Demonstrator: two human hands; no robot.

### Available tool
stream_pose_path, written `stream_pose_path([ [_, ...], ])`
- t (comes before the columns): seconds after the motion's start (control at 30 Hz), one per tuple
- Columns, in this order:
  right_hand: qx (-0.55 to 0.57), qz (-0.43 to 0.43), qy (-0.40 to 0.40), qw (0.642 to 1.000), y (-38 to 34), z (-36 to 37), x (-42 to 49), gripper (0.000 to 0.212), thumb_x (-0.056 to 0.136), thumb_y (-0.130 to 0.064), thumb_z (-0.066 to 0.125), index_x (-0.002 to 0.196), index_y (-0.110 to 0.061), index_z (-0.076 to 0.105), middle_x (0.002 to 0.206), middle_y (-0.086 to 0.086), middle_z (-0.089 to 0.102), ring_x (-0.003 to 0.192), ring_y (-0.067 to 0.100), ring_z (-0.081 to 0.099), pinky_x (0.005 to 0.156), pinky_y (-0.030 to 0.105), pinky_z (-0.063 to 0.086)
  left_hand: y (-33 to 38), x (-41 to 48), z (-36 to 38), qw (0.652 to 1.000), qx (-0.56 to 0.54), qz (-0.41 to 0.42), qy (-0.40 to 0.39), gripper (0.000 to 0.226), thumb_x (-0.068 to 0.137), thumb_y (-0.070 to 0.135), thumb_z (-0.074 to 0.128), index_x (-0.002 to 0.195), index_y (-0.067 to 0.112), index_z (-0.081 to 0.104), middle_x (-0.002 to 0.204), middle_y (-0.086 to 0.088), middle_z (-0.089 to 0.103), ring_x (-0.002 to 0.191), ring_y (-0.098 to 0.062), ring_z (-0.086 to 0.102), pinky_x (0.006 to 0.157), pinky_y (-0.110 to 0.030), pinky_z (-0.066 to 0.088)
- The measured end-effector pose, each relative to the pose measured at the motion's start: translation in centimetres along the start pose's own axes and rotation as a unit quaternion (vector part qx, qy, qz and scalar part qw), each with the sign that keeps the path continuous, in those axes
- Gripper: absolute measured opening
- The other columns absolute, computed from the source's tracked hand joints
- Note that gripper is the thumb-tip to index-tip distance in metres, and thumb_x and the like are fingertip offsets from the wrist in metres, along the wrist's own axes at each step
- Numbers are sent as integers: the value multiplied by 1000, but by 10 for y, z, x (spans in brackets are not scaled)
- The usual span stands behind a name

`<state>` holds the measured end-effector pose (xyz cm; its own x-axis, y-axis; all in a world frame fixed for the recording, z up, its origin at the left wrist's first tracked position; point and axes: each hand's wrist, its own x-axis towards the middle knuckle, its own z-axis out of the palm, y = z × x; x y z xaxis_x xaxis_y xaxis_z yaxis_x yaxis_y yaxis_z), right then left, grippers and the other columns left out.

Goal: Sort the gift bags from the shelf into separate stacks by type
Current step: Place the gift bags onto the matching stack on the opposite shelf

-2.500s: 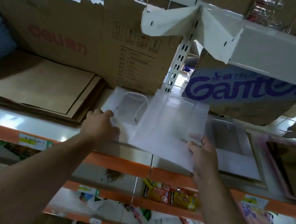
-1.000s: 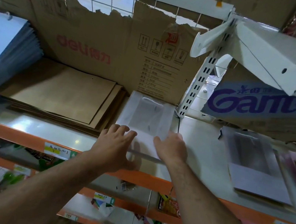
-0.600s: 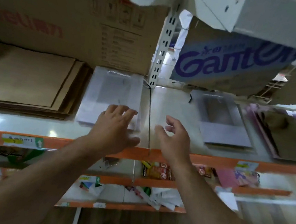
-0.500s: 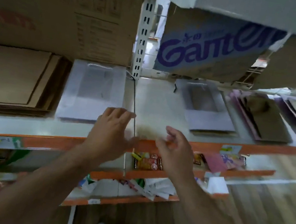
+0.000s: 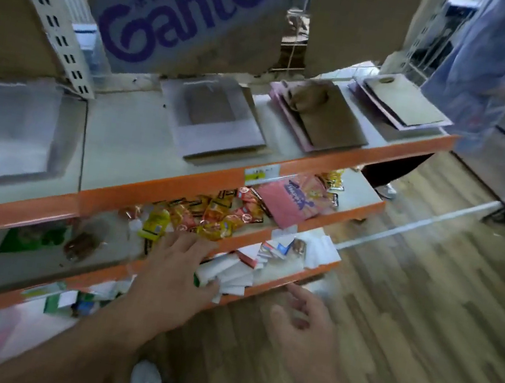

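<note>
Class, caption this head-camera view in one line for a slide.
Left hand and right hand, both empty, below the top shelf holding four separate gift bag stacks.

Windowed bags point(image 5: 216, 120) lie left of paper bags point(image 5: 333, 124) on shelf point(image 5: 120, 145); snacks point(image 5: 218, 212) below.

one wide-angle view, worn on the head, looks forward and steeply down from close above the left hand point(image 5: 173, 273) and right hand point(image 5: 300, 323). it is tilted: the shelves point(image 5: 127, 140) run beyond and left of the hands, the wooden floor point(image 5: 422, 315) right of them.
</note>
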<state>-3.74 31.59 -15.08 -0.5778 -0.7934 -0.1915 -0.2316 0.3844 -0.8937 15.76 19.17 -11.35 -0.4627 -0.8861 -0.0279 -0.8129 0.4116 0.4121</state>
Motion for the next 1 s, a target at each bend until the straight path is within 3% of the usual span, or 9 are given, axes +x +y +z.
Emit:
stream_pose_path([
  [0.1, 9, -9, 5, 1000, 13, -42, 1, 41, 77, -24, 80, 104, -49, 62, 106, -16, 65, 100, 0, 59, 79, 19, 50, 47, 1, 24, 1000, 2, 8, -6, 56, 85, 56, 62, 137, 37, 49, 138, 12, 47, 129, -13, 34, 106, -31, 31],
  [0.17, 10, -4, 2, 1000, 22, -69, 3, 44, 81, -16, 80, 105, -49, 62, 106, -16, 64, 101, -1, 58, 82, 22, 49, 73, 2, 36, 1000, -5, 14, -11, 54, 87, 55, 62, 136, 38, 48, 137, 14, 46, 127, -11, 33, 107, -29, 30],
  [0.3, 18, 14, -5, 1000, 37, -105, 15, 39, 84, -21, 78, 116, -40, 65, 110, -15, 64, 104, -2, 58, 85, 27, 49, 106, 10, 52, 999, -10, 20, -35, 52, 86, 54, 63, 134, 41, 48, 138, 13, 46, 129, -12, 34, 109, -33, 35],
  [0.57, 0, 15, -26, 1000, 34, -108, 67, 39, 83, -22, 78, 115, -41, 65, 110, -17, 65, 103, 0, 60, 83, 27, 51, 117, 53, 66, 999, -7, 9, -47, 56, 87, 55, 61, 139, 37, 46, 140, 14, 42, 131, -10, 28, 110, -30, 31],
  [0.7, -18, 13, -50, 999, 13, -97, 108, 40, 84, -19, 78, 118, -36, 65, 107, -14, 64, 101, 2, 60, 79, 22, 49, 110, 87, 64, 1000, -22, 15, -13, 59, 88, 56, 62, 141, 34, 47, 141, 14, 44, 131, -9, 30, 108, -27, 31],
  [0.8, -31, -15, -58, 998, -16, -85, 145, 38, 85, -21, 77, 118, -36, 65, 109, -10, 67, 99, 6, 63, 83, 32, 56, 104, 117, 50, 999, -27, 27, 15, 60, 88, 56, 62, 141, 33, 47, 141, 14, 46, 133, -11, 33, 114, -32, 33],
  [0.9, -40, -54, -68, 995, -51, -66, 179, 38, 86, -24, 76, 121, -34, 65, 108, -11, 69, 98, 9, 65, 86, 37, 57, 94, 147, 31, 997, -32, 32, 66, 56, 87, 54, 65, 136, 31, 53, 138, 12, 53, 130, -13, 41, 110, -33, 40],
  [1.0, -67, -114, -89, 987, -89, -44, 212, 30, 87, -28, 75, 113, -39, 64, 104, -18, 69, 95, 2, 66, 79, 26, 56, 81, 173, 8, 993, -39, 15, 113, 53, 84, 49, 71, 130, 26, 60, 129, 8, 59, 122, -13, 46, 98, -29, 45],
])
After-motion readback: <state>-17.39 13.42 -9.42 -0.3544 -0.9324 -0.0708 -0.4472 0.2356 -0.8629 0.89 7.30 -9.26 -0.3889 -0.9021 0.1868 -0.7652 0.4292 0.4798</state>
